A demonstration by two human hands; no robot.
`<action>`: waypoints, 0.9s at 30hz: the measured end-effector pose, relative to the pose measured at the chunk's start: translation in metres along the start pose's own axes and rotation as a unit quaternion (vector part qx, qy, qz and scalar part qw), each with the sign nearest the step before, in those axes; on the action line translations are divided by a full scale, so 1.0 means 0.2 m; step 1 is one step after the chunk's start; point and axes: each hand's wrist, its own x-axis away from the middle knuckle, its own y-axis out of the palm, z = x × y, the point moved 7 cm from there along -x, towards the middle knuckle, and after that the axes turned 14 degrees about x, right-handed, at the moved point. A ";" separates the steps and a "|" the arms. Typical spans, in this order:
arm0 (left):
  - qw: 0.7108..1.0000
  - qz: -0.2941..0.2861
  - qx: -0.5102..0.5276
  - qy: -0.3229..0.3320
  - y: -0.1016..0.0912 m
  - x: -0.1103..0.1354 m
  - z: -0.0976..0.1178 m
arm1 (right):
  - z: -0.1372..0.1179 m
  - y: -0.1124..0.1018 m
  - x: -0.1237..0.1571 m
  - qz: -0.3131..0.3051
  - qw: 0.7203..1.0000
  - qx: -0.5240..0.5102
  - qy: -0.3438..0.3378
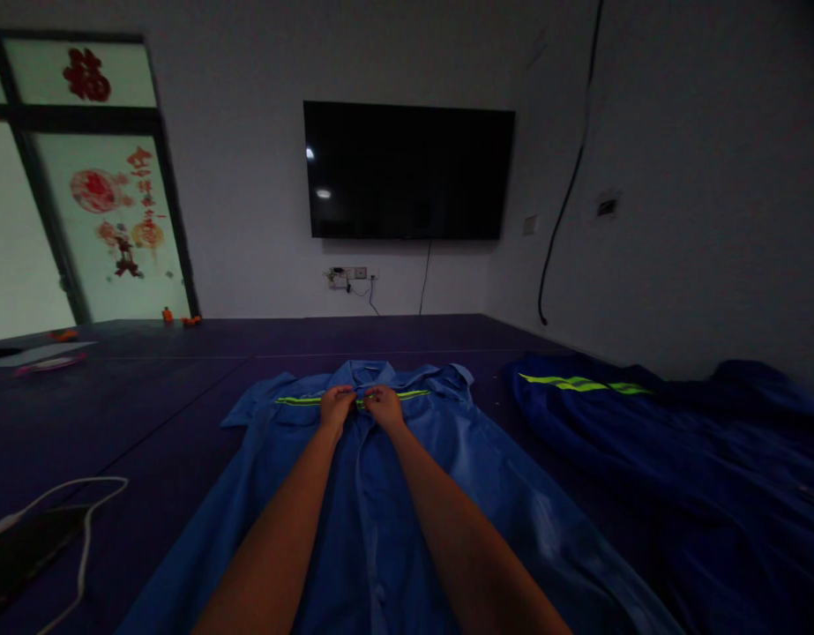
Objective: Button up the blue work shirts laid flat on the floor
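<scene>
A blue work shirt [420, 476] with a yellow-green stripe across the chest lies spread out in front of me, its collar pointing away. Both arms reach over it to the front opening just below the collar. My left hand [338, 407] has its fingers pinched together on the shirt's front edge at the stripe. Close beside it, my right hand [384, 406] pinches the other side of the same opening. Whatever small part lies between the fingertips is hidden. Lower down, the front placket runs toward me.
Darker blue clothing [618, 441] with a yellow-green stripe is heaped at the right. A black device [36, 551] with a white cable [85, 538] lies at the lower left. Small orange objects [190, 321] sit by the door. A television [410, 172] hangs on the far wall.
</scene>
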 end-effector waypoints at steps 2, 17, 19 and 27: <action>1.000 -0.006 -0.001 -0.001 0.00 0.00 0.00 | 0.00 0.00 0.00 0.004 1.000 0.004 0.002; 0.999 -0.038 0.002 -0.011 0.01 0.01 0.00 | -0.04 -0.02 0.02 0.001 1.000 0.020 -0.011; 0.999 -0.041 0.002 -0.013 0.01 0.01 0.01 | -0.04 -0.02 0.03 0.002 1.000 0.022 -0.008; 0.999 -0.046 -0.004 -0.015 0.02 0.01 0.01 | -0.06 -0.03 0.03 -0.001 1.000 0.028 -0.001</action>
